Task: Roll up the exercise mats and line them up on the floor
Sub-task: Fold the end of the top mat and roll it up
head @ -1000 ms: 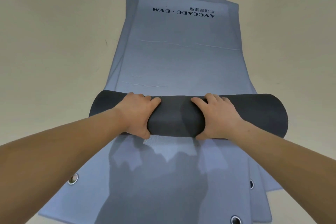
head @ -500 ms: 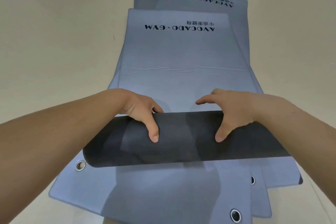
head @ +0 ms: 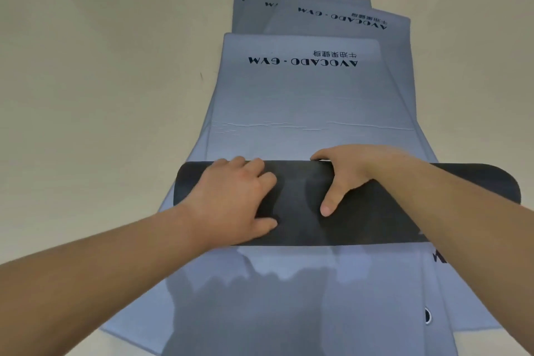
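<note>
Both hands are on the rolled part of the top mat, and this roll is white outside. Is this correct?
No. The head view shows the roll is dark grey, almost black, not white. The left hand and right hand are indeed both on it.

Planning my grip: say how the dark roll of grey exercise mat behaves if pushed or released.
Dark cylindrical mat roll: round, so probably rolls when pushed. Left hand and right hand grip it; released, it may uncurl.

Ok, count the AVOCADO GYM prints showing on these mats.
4: a whole print on the top mat, a second print on the mat behind, a cut-off piece far left, a fragment beside the right forearm. More may be hidden.
</note>
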